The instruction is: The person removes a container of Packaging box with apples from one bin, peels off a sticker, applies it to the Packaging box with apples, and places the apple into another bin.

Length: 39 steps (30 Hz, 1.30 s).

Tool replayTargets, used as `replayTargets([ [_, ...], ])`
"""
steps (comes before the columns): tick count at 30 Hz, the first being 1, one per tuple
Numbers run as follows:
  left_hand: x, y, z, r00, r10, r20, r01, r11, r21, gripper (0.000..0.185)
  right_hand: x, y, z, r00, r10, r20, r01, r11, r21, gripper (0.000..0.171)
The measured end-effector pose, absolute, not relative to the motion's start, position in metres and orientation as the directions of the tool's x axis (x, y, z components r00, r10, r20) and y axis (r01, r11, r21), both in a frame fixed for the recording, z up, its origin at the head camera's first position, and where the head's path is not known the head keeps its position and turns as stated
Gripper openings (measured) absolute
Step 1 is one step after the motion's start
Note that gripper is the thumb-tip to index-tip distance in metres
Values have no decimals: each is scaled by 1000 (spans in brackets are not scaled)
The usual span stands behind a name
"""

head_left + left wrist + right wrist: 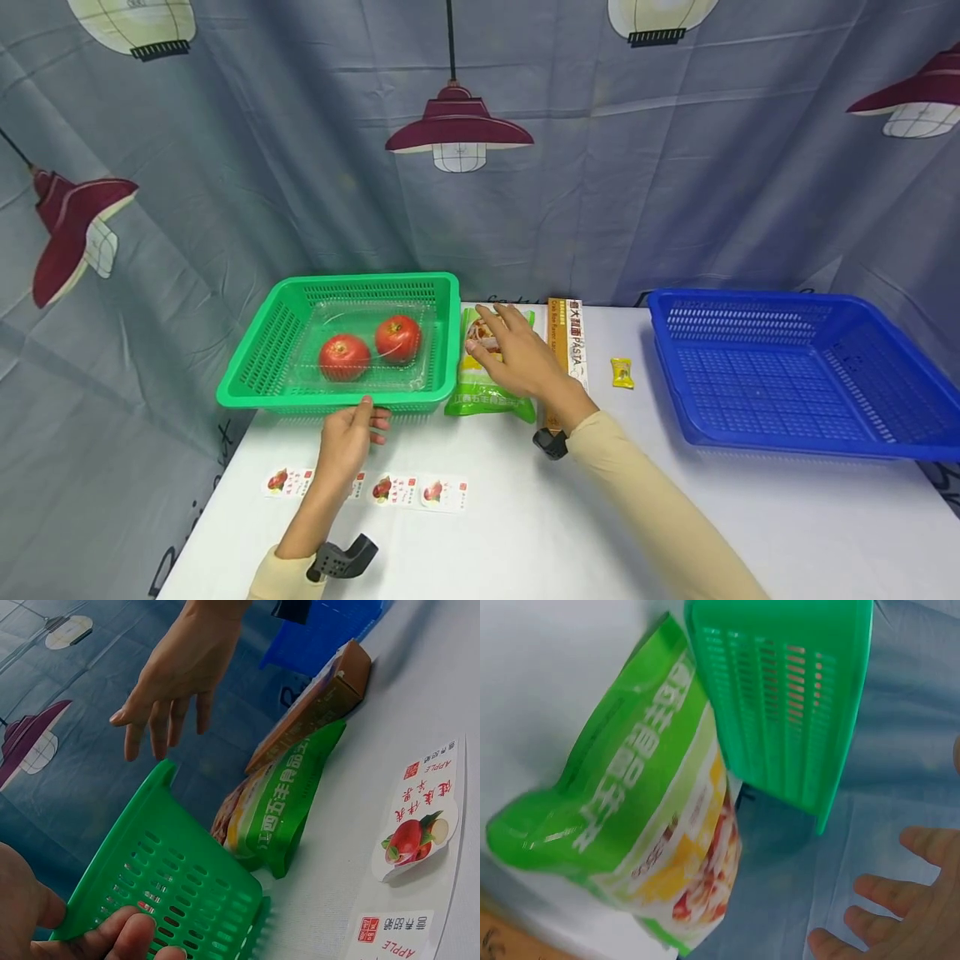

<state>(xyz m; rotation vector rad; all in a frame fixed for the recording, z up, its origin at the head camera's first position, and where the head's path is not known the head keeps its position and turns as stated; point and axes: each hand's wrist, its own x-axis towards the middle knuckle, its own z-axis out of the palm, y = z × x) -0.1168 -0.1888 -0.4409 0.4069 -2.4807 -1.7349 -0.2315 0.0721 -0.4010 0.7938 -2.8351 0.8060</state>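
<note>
While the left grip (347, 442) pinches the near rim, thumb on top, the right grip (517, 352) is loosely spread over the bag (487, 402), holding nothing. Green basket (262, 401) sits back left on the tabletop (480, 550), bright plastic, slotted walls flaring out to a smooth lip. Inside there's a see-through box (397, 380), two round red apples (345, 357) showing through it.

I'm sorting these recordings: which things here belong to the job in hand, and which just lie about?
Likely in the job:
green basket, gripped by the left hand
clear box and two apples, inside it
labels, picturing apples

Apparently lying about:
bag, untouched
pasta box
yellow packet
blue basket
</note>
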Motion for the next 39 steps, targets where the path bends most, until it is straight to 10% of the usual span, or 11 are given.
replayTargets([
  [39,-118,-187,-444,-960,-268,-81,-165,307,937,50,-230,-3,-398,-846,-501,180,-518,697,-496,71],
])
